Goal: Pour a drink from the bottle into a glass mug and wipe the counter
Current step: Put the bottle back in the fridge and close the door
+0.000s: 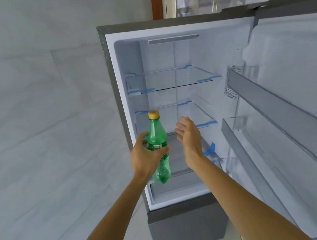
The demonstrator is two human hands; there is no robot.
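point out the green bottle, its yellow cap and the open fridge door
green bottle (156, 137), head view, on the upper body above the label
yellow cap (153, 114), head view, on the cap's side
fridge door (294, 78), head view, on the white inner lining

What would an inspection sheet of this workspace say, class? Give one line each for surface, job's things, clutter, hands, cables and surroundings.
Surface: no counter in view; glass shelves inside the open fridge.
Job's things: green bottle, yellow cap on, held roughly upright; no mug or cloth seen.
Clutter: nothing seen.
Hands: left hand grips the bottle's middle; right hand open beside it, not touching.
Cables: nothing seen.
Surroundings: fridge door swung open at right; pale tiled wall at left.
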